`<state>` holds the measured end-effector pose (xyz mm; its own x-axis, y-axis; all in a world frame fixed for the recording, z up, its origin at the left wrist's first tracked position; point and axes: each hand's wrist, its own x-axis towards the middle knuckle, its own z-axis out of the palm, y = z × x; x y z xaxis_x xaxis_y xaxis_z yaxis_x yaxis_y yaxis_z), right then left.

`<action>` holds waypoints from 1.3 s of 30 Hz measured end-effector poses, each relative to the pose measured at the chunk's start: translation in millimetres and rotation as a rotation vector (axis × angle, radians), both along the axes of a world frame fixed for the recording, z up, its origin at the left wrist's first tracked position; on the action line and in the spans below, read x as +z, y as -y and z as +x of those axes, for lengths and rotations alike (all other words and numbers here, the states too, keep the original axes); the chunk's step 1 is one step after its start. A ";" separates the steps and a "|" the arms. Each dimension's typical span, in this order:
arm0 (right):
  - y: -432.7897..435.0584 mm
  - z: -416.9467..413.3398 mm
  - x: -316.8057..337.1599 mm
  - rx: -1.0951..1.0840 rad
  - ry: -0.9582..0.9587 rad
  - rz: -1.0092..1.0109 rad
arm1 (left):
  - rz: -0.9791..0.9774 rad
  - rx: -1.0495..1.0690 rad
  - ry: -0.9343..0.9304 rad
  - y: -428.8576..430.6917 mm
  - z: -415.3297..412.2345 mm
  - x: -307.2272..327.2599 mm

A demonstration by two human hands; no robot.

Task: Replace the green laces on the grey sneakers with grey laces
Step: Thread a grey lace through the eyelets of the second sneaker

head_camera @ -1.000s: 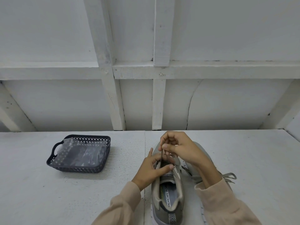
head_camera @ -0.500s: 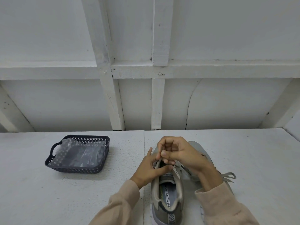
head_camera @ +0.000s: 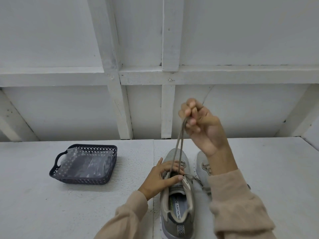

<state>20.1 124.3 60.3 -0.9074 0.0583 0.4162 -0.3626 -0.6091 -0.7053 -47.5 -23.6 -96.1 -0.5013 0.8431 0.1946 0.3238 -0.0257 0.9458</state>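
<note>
Two grey sneakers stand side by side on the white table. The left sneaker (head_camera: 177, 209) points away from me, heel toward me. My left hand (head_camera: 162, 178) grips its upper around the eyelets, thumb across the tongue. My right hand (head_camera: 202, 125) is raised above it and pinches a grey lace (head_camera: 178, 144), which runs down as a taut double strand into the eyelets. The right sneaker (head_camera: 202, 167) sits behind my right forearm, mostly hidden, with its grey lace tied.
A dark plastic basket (head_camera: 84, 178) holding a clear plastic bag (head_camera: 86, 163) stands on the table (head_camera: 51, 213) to the left. A white wall with beams rises at the table's far edge.
My right hand has risen from just above the sneaker to well above it, pulling the grey lace up and taut. My left hand stayed on the shoe.
</note>
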 end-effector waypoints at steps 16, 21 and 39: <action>-35.3 -42.5 -23.4 -0.509 0.668 0.529 | -0.027 -0.016 0.108 -3.5 3.0 2.9; -40.9 -11.3 -39.1 -0.527 0.774 0.882 | -0.027 0.000 0.167 -3.0 5.3 5.3; 12.7 21.2 -82.0 -0.409 0.690 0.839 | 0.068 0.023 0.206 -8.5 3.8 0.1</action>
<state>41.3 111.6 -21.7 -0.9339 0.3394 -0.1125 0.1941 0.2169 -0.9567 -43.7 -15.1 -96.0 -0.5551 0.8196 0.1417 0.1247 -0.0865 0.9884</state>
